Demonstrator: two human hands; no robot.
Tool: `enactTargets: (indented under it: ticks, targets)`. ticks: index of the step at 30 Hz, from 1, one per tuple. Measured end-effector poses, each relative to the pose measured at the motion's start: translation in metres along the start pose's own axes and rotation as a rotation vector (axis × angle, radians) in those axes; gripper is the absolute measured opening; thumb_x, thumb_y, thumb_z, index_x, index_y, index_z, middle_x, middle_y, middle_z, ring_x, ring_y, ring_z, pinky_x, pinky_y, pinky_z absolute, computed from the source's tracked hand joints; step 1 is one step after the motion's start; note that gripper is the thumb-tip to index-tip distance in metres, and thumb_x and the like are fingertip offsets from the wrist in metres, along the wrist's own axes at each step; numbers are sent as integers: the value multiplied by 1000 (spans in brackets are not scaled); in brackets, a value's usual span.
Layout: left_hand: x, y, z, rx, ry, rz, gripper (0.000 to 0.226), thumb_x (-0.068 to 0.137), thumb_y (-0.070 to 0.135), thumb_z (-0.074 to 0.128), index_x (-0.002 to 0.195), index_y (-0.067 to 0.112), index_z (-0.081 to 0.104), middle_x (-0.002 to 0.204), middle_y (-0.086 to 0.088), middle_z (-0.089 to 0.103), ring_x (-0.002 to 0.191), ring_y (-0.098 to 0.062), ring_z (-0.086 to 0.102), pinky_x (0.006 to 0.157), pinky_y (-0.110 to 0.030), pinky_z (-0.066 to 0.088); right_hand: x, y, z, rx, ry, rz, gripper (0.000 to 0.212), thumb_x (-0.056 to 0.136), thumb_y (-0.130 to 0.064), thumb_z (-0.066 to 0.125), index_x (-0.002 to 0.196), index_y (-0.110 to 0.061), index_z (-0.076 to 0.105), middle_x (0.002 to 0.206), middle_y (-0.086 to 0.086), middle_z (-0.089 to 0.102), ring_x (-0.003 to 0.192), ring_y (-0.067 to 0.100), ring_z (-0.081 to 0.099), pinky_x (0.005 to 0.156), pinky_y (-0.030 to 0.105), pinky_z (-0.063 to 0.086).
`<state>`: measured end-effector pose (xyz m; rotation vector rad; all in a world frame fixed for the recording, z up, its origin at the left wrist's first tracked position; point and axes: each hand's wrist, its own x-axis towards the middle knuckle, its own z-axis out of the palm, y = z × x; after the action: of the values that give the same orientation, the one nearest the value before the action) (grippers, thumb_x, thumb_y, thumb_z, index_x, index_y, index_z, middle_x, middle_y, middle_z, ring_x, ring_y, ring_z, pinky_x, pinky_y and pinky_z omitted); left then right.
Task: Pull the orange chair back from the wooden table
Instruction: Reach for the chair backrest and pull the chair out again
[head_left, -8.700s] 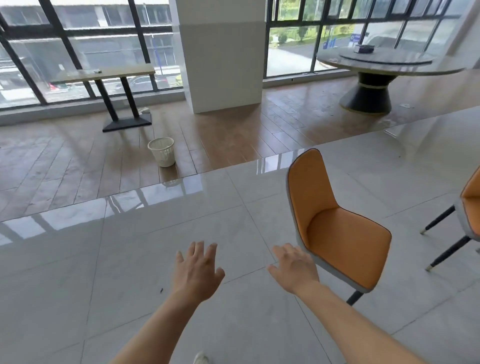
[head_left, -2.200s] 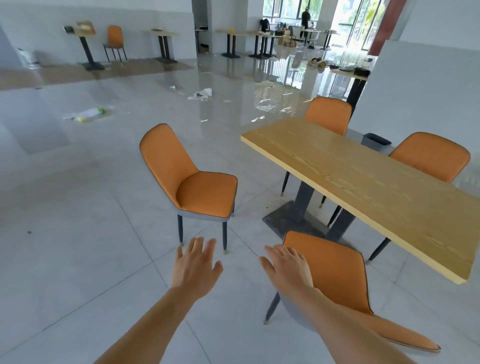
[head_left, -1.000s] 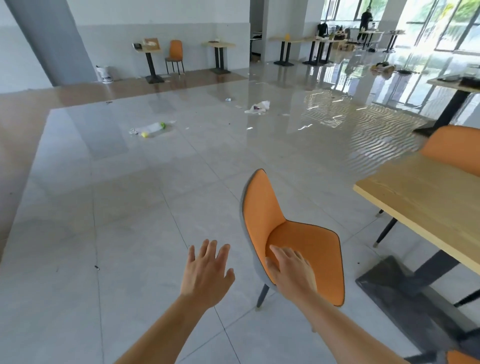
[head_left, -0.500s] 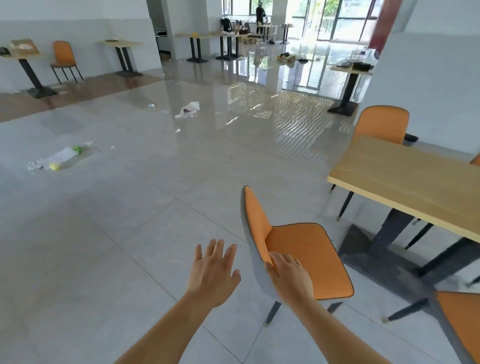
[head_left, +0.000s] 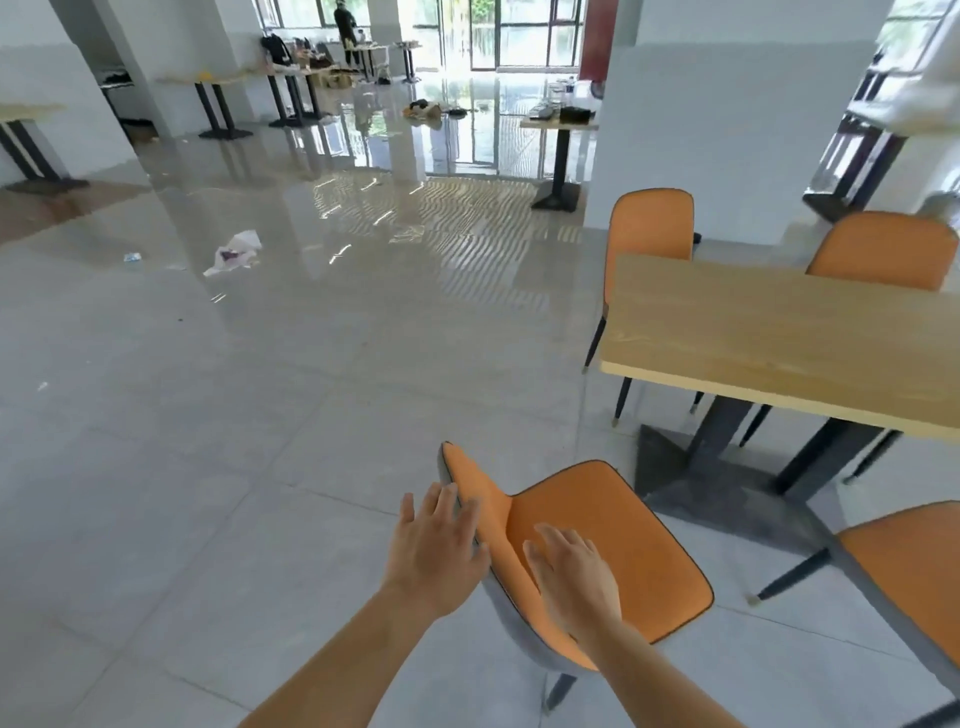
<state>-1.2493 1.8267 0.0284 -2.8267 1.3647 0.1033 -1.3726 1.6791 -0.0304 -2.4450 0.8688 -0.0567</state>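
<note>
Chair position: the orange chair (head_left: 623, 545) stands on the tiled floor (head_left: 260, 467) near the corner of the wooden table (head_left: 779, 327), its seat turned toward the table. No part of it sits under the tabletop, and open floor shows between the seat's front edge and the table's base.
Left hand: the left hand (head_left: 436, 553) has straight, spread fingers and lies against the outer side of the backrest's top edge. It holds nothing.
Right hand: the right hand (head_left: 574, 571) is flat, with its fingers extended over the seat just in front of the backrest. It has no grip on anything, and I cannot tell whether it touches the seat or hovers above it.
Work done: in my judgement the chair already stands clear of the table.
Work left: neither hand has closed on the backrest, so any further pull back calls for a proper hold first.
Other chairs: two more (head_left: 652, 223) stand beyond the table, and one (head_left: 909, 561) is at the near right.
</note>
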Motion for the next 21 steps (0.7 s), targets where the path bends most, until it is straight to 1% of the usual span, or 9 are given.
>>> enactTargets:
  ticks: [2, 5, 7, 10, 12, 14, 17, 19, 21]
  targets:
    - [22, -8, 1, 1, -18, 59, 52, 97, 43, 36, 144, 18, 34, 150, -13, 39, 144, -32, 29, 118, -57, 22, 10, -5, 2, 25, 8, 46, 38, 103, -50, 33, 127, -31, 55, 127, -7, 59, 115, 17, 53, 90, 36, 48]
    - [51, -20, 1, 15, -68, 151, 56, 99, 42, 35, 149, 17, 27, 153, -13, 32, 146, -31, 23, 120, -55, 18, 21, -13, 8, 61, 41, 128, 37, 103, -47, 34, 126, -29, 57, 125, -6, 61, 114, 17, 53, 92, 36, 48]
    - [70, -31, 4, 18, -81, 212, 56, 100, 43, 36, 150, 19, 26, 154, -11, 32, 144, -29, 25, 120, -53, 18, 29, -20, 15, 90, 58, 203, 36, 104, -46, 35, 126, -28, 57, 124, -5, 61, 115, 18, 53, 93, 36, 47]
    - [97, -49, 14, 54, -97, 341, 55, 100, 45, 34, 149, 21, 28, 151, -9, 36, 137, -28, 32, 116, -50, 22, 34, -34, 27, 125, 112, 302, 35, 104, -45, 35, 127, -31, 58, 128, -7, 58, 119, 17, 50, 96, 33, 42]
    - [111, -57, 19, 78, -107, 434, 55, 100, 47, 33, 149, 21, 28, 149, -9, 39, 135, -28, 35, 113, -49, 23, 36, -48, 33, 125, 154, 363, 29, 104, -44, 35, 118, -34, 59, 123, -8, 59, 114, 16, 49, 91, 32, 43]
    - [121, -64, 23, 94, -106, 526, 55, 100, 49, 33, 148, 22, 29, 147, -9, 42, 134, -29, 38, 111, -53, 25, 35, -61, 41, 125, 188, 455, 28, 103, -44, 36, 114, -35, 60, 118, -9, 59, 109, 17, 49, 87, 33, 43]
    - [132, -75, 23, 83, -120, 618, 54, 101, 50, 33, 148, 23, 31, 146, -9, 43, 133, -28, 39, 109, -54, 29, 33, -80, 48, -11, 172, 460, 29, 103, -41, 32, 113, -32, 58, 123, -8, 58, 114, 20, 49, 94, 36, 43]
    - [138, -82, 25, 92, -143, 664, 54, 101, 50, 32, 147, 22, 32, 146, -10, 43, 132, -29, 40, 110, -53, 29, 33, -94, 50, -14, 158, 505, 29, 104, -37, 34, 117, -27, 59, 121, -4, 57, 117, 23, 49, 99, 39, 40]
    - [144, -86, 26, 109, -152, 691, 54, 101, 52, 30, 146, 23, 34, 144, -9, 45, 129, -28, 43, 109, -53, 31, 35, -102, 54, -19, 153, 545, 29, 104, -38, 31, 114, -31, 57, 118, -4, 58, 114, 24, 50, 98, 41, 41]
